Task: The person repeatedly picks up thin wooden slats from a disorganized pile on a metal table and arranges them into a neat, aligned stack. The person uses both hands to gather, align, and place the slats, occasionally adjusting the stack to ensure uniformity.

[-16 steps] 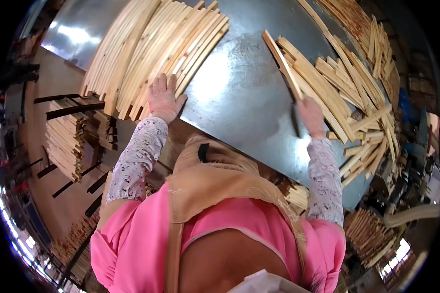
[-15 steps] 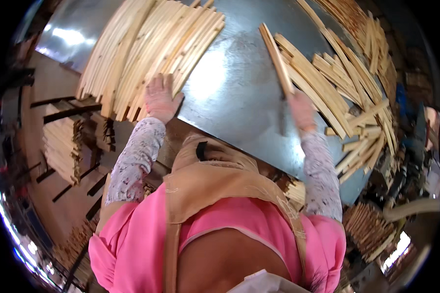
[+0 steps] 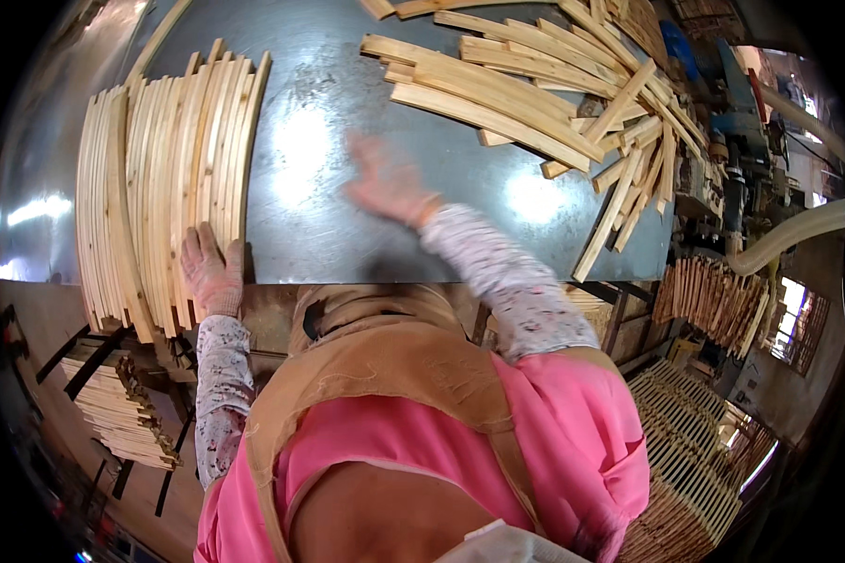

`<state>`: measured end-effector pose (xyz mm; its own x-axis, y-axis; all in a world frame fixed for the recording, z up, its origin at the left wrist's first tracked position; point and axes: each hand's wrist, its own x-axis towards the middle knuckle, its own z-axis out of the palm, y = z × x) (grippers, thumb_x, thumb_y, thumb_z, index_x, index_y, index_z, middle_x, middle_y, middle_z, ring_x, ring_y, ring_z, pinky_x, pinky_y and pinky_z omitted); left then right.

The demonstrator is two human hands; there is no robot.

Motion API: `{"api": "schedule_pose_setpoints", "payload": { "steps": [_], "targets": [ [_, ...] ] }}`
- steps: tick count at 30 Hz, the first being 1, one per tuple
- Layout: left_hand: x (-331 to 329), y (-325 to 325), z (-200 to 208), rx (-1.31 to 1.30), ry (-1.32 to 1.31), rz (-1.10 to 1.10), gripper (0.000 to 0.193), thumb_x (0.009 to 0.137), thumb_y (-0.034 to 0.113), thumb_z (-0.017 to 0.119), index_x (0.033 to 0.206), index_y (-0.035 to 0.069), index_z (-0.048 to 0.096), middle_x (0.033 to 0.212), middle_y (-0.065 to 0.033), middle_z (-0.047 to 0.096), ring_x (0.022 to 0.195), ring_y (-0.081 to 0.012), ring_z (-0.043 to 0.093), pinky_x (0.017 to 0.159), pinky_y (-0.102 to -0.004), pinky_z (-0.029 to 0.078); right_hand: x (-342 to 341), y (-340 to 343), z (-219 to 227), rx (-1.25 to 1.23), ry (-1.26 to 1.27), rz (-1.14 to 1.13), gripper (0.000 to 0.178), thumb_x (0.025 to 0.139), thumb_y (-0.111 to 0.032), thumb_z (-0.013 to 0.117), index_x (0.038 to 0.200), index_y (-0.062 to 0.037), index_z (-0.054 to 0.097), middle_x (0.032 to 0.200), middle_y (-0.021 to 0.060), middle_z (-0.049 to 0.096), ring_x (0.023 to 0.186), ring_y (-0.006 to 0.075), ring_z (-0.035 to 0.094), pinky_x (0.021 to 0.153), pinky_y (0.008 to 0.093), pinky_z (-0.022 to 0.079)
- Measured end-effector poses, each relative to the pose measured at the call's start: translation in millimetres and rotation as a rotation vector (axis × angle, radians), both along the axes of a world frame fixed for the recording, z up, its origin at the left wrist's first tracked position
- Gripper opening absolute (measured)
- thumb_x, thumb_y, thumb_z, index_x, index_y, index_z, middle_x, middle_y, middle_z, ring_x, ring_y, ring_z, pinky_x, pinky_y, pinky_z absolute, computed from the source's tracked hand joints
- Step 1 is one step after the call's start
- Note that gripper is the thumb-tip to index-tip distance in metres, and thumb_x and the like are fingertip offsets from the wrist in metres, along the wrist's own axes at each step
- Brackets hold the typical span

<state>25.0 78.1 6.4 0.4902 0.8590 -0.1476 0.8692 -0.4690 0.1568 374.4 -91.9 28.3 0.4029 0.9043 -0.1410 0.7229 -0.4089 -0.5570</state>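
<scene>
A row of long, pale wooden strips (image 3: 160, 169) lies side by side at the left of a grey metal table (image 3: 300, 225). On its near ends rests my left hand (image 3: 213, 272), fingers stretched out and flat, close to the row's right edge. My right hand (image 3: 390, 183) is over the bare metal in the middle, blurred by motion. Its fingers look stretched out with the thumb apart, and no strip shows in it. To the right, a loose heap of wooden strips (image 3: 498, 94) lies at mixed angles, some crossing others.
Below the table's left edge, stacked wood (image 3: 113, 403) sits on dark bars. More wood bundles (image 3: 709, 305) stand at the right, beside a pale hose (image 3: 798, 235). Slatted stacks of wood (image 3: 676, 460) fill the lower right. The table's front edge runs close to my apron (image 3: 376, 366).
My right hand has let go of a wooden strip and moved left from the heap. The whole view has turned. My left hand still rests on the row.
</scene>
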Motion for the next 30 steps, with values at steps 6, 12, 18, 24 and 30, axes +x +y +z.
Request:
{"api": "schedule_pose_setpoints", "payload": {
  "steps": [6, 12, 18, 24, 30],
  "targets": [
    [9.0, -20.1, 2.1, 0.156, 0.029, 0.027, 0.085, 0.095, 0.047, 0.073, 0.162, 0.003, 0.045, 0.166, -0.03, 0.041, 0.156, -0.0465, 0.036, 0.129, -0.0521, 0.028, 255.4, -194.8, -1.4, -0.159, -0.619, -0.134, 0.077, 0.07, -0.009, 0.087, 0.14, -0.0004, 0.056, 0.124, 0.0257, 0.066, 0.12, 0.0465, 0.062, 0.106, 0.0555, 0.049],
    [148.2, -88.3, 30.8, -0.081, -0.442, -0.061, 0.065, 0.097, 0.021, 0.076, 0.153, -0.003, 0.054, 0.154, -0.0263, 0.057, 0.141, -0.0392, 0.057, 0.12, -0.0481, 0.047, 298.8, -232.7, 1.2, -0.501, -0.704, -0.12, 0.094, 0.08, -0.029, 0.082, 0.163, -0.013, 0.039, 0.136, 0.0183, 0.064, 0.124, 0.0404, 0.064, 0.103, 0.0528, 0.053],
    [281.8, -178.9, 14.3, -1.001, -0.761, 0.093, 0.068, 0.106, 0.036, 0.068, 0.156, -0.005, 0.049, 0.142, -0.0212, 0.069, 0.133, -0.0297, 0.064, 0.118, -0.0351, 0.046, 198.9, -155.9, 31.4, -0.302, 0.205, 0.069, 0.069, 0.09, -0.046, 0.075, 0.139, 0.0008, 0.065, 0.122, 0.0272, 0.074, 0.115, 0.0414, 0.07, 0.101, 0.0466, 0.056],
    [319.5, -164.5, -2.0, -1.102, -1.311, 0.629, 0.051, 0.107, 0.023, 0.066, 0.15, -0.001, 0.056, 0.133, -0.0145, 0.071, 0.116, -0.0231, 0.067, 0.102, -0.0344, 0.054, 95.9, -77.1, -11.7, -0.069, 0.523, -0.107, 0.056, 0.104, -0.049, 0.061, 0.139, -0.0047, 0.064, 0.132, 0.0301, 0.069, 0.124, 0.0434, 0.067, 0.104, 0.0463, 0.054],
    [254.6, -116.5, -10.5, -1.042, -1.37, 0.629, 0.073, 0.096, 0.021, 0.078, 0.156, 0.005, 0.04, 0.107, -0.0124, 0.069, 0.098, -0.0194, 0.068, 0.086, -0.0348, 0.058, 42.6, -23.0, 25.5, -0.251, 0.466, 0.308, 0.047, 0.1, -0.032, 0.062, 0.139, -0.0046, 0.06, 0.135, 0.0262, 0.065, 0.123, 0.046, 0.063, 0.105, 0.0508, 0.052]
  ]
}}
